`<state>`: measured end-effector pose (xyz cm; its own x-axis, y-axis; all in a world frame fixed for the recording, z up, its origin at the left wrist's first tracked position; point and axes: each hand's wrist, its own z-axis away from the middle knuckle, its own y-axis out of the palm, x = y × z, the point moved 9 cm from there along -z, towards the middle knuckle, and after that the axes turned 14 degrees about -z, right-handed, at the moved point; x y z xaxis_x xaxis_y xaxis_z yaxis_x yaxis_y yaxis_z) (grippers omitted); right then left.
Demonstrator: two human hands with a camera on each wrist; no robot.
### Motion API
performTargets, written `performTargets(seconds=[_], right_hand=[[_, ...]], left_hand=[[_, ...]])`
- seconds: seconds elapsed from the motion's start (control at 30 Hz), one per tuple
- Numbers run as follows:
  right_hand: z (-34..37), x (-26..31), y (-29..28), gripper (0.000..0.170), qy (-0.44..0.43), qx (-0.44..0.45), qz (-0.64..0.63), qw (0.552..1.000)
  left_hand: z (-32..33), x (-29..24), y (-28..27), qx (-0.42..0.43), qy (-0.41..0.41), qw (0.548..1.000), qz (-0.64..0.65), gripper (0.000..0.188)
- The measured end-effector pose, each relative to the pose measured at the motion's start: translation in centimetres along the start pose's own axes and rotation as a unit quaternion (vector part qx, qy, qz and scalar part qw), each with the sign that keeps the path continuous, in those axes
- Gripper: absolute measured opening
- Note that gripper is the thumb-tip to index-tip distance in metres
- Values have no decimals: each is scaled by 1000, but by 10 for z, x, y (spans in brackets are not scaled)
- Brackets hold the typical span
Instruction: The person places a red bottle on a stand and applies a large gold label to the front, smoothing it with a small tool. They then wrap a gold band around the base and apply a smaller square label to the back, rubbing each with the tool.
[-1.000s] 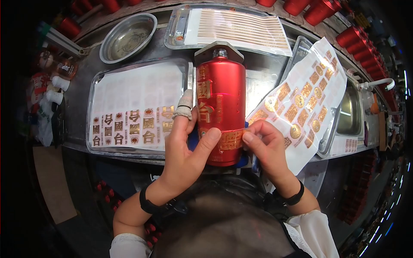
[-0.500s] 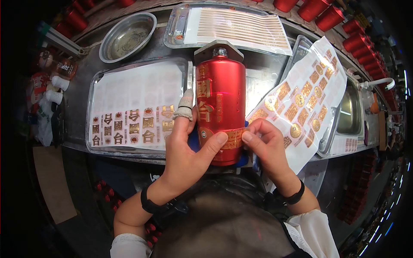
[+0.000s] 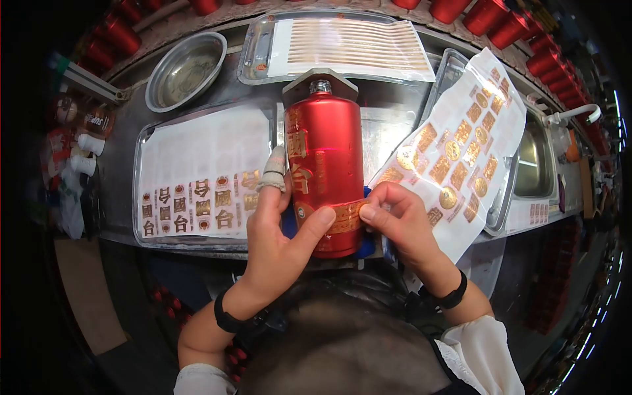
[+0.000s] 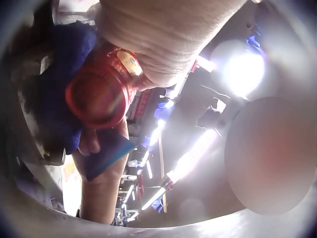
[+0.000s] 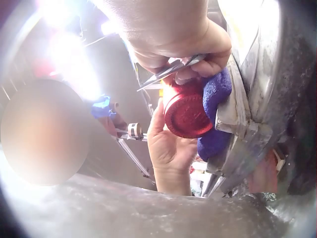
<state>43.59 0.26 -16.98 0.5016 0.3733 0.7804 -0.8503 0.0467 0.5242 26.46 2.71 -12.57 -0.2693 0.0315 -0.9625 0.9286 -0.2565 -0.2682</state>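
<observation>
A red bottle (image 3: 329,145) with raised gold characters lies against a metal holder, its neck pointing away. Low across it runs a red-and-gold strip (image 3: 345,218). My left hand (image 3: 280,230) grips the bottle's left side, its thumb pressed on the strip and a cloth cover on one fingertip. My right hand (image 3: 405,227) pinches the strip's right end between thumb and forefinger. In the right wrist view, a thin flat tool (image 5: 171,72) is tucked in the right hand's fingers, near the bottle's base (image 5: 188,116). Blue cloth (image 5: 216,94) lies under the bottle.
On the left stands a tray with a decal sheet (image 3: 207,151); another gold decal sheet (image 3: 454,158) lies on the right. A metal bowl (image 3: 158,92) and a striped sheet (image 3: 355,49) are behind. A sink (image 3: 533,161) is far right, red cups (image 3: 487,20) along the back.
The head view has shifted a little. The bottle has turned slightly, and the strip's round seal shows more clearly left of my left thumb. Both hands keep their hold.
</observation>
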Motion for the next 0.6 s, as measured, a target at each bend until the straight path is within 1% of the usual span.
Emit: performTargets(seconds=[0.1, 0.2, 0.23, 0.33, 0.43, 0.53, 0.6], right_hand=[[1, 2, 3, 15, 1, 6, -18, 1000], [2, 2, 4, 17, -1, 16, -16, 1000], [1, 2, 4, 17, -2, 20, -9, 1000], [2, 4, 2, 20, -5, 13, -54, 998], [-1, 8, 5, 25, -4, -15, -33, 999], [-6, 3, 3, 31, -14, -30, 84, 996], [-9, 4, 3, 35, -17, -18, 91, 996]], left_hand=[[-3, 0, -1, -29, 11, 998, 48, 67], [-3, 12, 1, 29, -37, 995, 89, 76], [-3, 11, 0, 34, -38, 995, 80, 76], [-3, 11, 1, 41, -41, 996, 72, 79], [-3, 13, 2, 32, -53, 995, 84, 84], [-2, 15, 4, 24, -68, 994, 79, 88], [-2, 16, 3, 19, -67, 995, 75, 90]])
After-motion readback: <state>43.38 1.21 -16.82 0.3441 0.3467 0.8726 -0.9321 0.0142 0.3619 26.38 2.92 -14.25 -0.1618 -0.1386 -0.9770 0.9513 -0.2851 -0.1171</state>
